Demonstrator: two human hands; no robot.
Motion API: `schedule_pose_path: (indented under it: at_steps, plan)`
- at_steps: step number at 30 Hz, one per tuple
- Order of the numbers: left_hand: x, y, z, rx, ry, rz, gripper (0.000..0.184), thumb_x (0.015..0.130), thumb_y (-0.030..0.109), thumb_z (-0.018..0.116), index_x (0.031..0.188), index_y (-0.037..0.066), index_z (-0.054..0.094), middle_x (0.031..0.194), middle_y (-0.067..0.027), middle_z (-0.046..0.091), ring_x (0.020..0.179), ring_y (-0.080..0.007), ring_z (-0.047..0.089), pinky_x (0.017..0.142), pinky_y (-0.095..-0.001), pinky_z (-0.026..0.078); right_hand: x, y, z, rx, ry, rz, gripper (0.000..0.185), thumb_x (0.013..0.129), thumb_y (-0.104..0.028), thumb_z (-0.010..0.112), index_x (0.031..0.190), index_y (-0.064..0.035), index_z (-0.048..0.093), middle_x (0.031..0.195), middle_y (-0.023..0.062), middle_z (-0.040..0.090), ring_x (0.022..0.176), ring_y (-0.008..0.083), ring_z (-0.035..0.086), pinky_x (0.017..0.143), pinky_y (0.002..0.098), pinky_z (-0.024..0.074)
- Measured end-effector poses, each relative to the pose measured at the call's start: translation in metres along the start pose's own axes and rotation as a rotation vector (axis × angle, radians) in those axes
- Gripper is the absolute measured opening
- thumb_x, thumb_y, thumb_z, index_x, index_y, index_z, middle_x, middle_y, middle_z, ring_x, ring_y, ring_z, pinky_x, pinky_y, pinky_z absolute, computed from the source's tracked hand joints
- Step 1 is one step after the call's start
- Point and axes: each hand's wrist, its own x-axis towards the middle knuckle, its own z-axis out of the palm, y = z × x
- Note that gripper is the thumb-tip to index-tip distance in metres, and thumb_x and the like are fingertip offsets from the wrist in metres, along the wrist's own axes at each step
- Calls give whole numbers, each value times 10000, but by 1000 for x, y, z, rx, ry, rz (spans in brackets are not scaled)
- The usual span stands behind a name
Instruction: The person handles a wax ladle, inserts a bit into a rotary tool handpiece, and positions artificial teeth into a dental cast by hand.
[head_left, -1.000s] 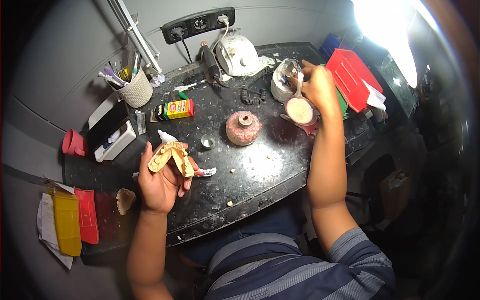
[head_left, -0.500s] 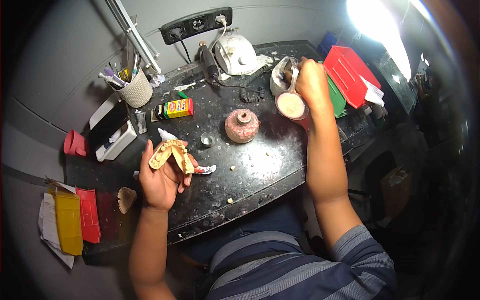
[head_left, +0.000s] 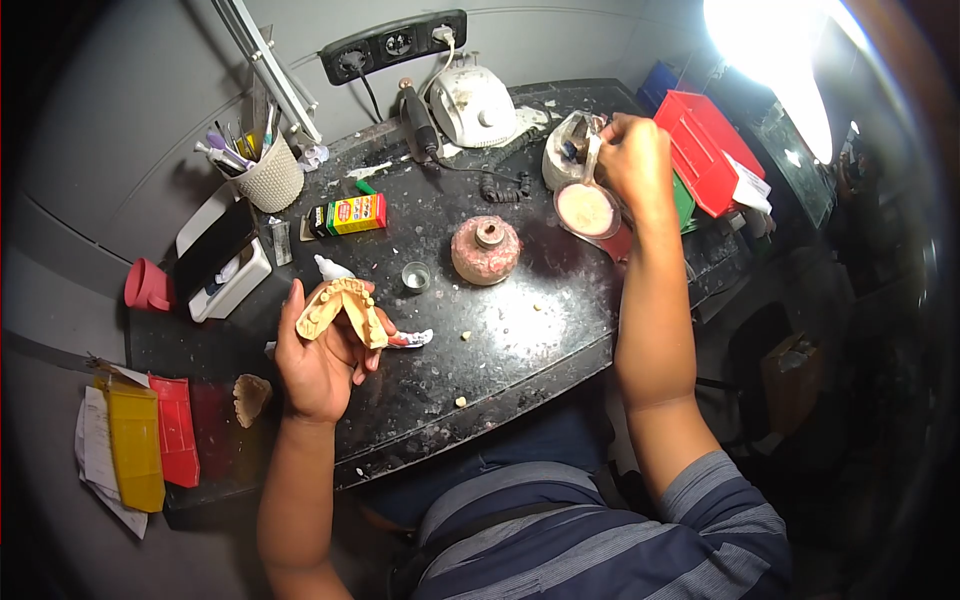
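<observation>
My left hand (head_left: pixel 322 372) holds a yellow dental cast (head_left: pixel 345 308), a horseshoe-shaped arch with teeth along its edge. Beneath that hand, a small red-and-white piece (head_left: pixel 410 339) lies on the bench. At the far right of the bench, my right hand (head_left: pixel 641 165) is raised with its fingers bent together beside a pale tub (head_left: pixel 563 160) with dark things inside. What those fingers grip, if anything, I cannot make out. Just below them is a round clear dish (head_left: pixel 587 209) of pinkish material. A pink-stained, round-bellied burner-like pot (head_left: pixel 486 252) stands between my hands.
A small glass cup (head_left: pixel 415 277), a yellow-green-red box (head_left: pixel 352 214) and a brush cup (head_left: pixel 270 180) stand on the black bench (head_left: pixel 420 415). Behind are a handpiece (head_left: pixel 418 122) and its white control unit (head_left: pixel 474 107). Red trays (head_left: pixel 700 150) lie right; another cast (head_left: pixel 252 399) lies left.
My right hand has drawn slightly right, away from the tub, showing more of the tub's inside. My left hand and the cast have hardly moved.
</observation>
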Motion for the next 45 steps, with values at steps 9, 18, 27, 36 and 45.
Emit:
schedule_pose_path:
  at_steps: [9, 18, 27, 36, 45]
  plan:
    - [1, 0, -1, 18, 7, 17, 774, 1051, 651, 249, 1225, -16, 600, 858, -214, 699, 558, -199, 601, 399, -242, 382, 8, 26, 1, 281, -6, 160, 237, 942, -179, 733, 995, 51, 753, 1100, 155, 776, 892, 217, 762, 756, 357, 639]
    - [1, 0, 1, 26, 44, 6, 758, 1052, 642, 249, 1235, -14, 583, 860, -197, 685, 526, -208, 575, 379, -264, 375, 6, 18, 0, 392, 80, 144, 233, 892, -212, 778, 933, 17, 766, 870, 174, 777, 802, 267, 767, 777, 382, 583]
    - [1, -1, 4, 71, 92, 10, 748, 1057, 642, 258, 1248, -6, 581, 861, -187, 691, 523, -213, 573, 386, -273, 372, 3, 14, -6, 263, -101, 120, 138, 805, -99, 825, 902, -30, 756, 867, 127, 768, 826, 232, 747, 783, 363, 569]
    - [2, -2, -3, 21, 106, 67, 767, 1057, 653, 255, 1252, -18, 569, 864, -226, 666, 528, -218, 566, 386, -267, 385, -2, 27, -6, 340, -181, -88, 135, 790, -89, 713, 900, -50, 779, 1043, 198, 741, 1020, 365, 704, 926, 434, 549]
    - [-2, -1, 0, 33, 134, 139, 711, 1077, 613, 283, 1276, -15, 550, 869, -212, 642, 520, -235, 542, 387, -278, 385, 0, 27, -4, 293, -333, -115, 268, 837, -70, 543, 927, -40, 794, 1172, 217, 701, 1128, 370, 653, 1038, 441, 488]
